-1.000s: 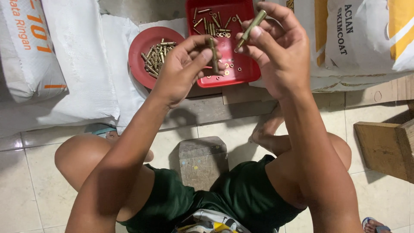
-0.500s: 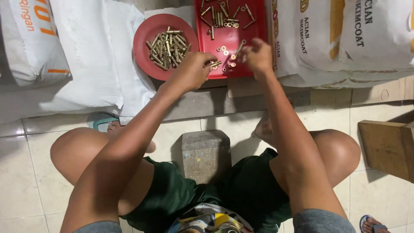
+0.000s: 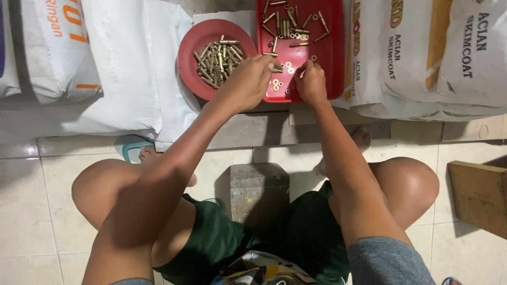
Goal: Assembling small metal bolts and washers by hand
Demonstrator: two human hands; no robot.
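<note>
Both hands sit at the near edge of the red tray [image 3: 332, 63], the left hand [image 3: 248, 82] beside the right hand [image 3: 311, 82] with a narrow gap between them. Left of the left hand stands the round red dish [image 3: 187, 58] of brass pieces; white sacks [image 3: 438, 53] wall off the space right of the right hand. Behind the hands, toward the body, the floor [image 3: 264, 153] lies open down to a small block [image 3: 259, 184] between the knees.

The left hand [image 3: 248, 79] is reaching over the red rectangular tray [image 3: 332, 63], its fingers [image 3: 270, 59] pinching a brass bolt [image 3: 273, 47]. The right hand [image 3: 311, 82] is touching down beside small washers [image 3: 288, 67] lying between both hands. A red round plate [image 3: 190, 53] of bolts is sitting just left of the left fingers.
</note>
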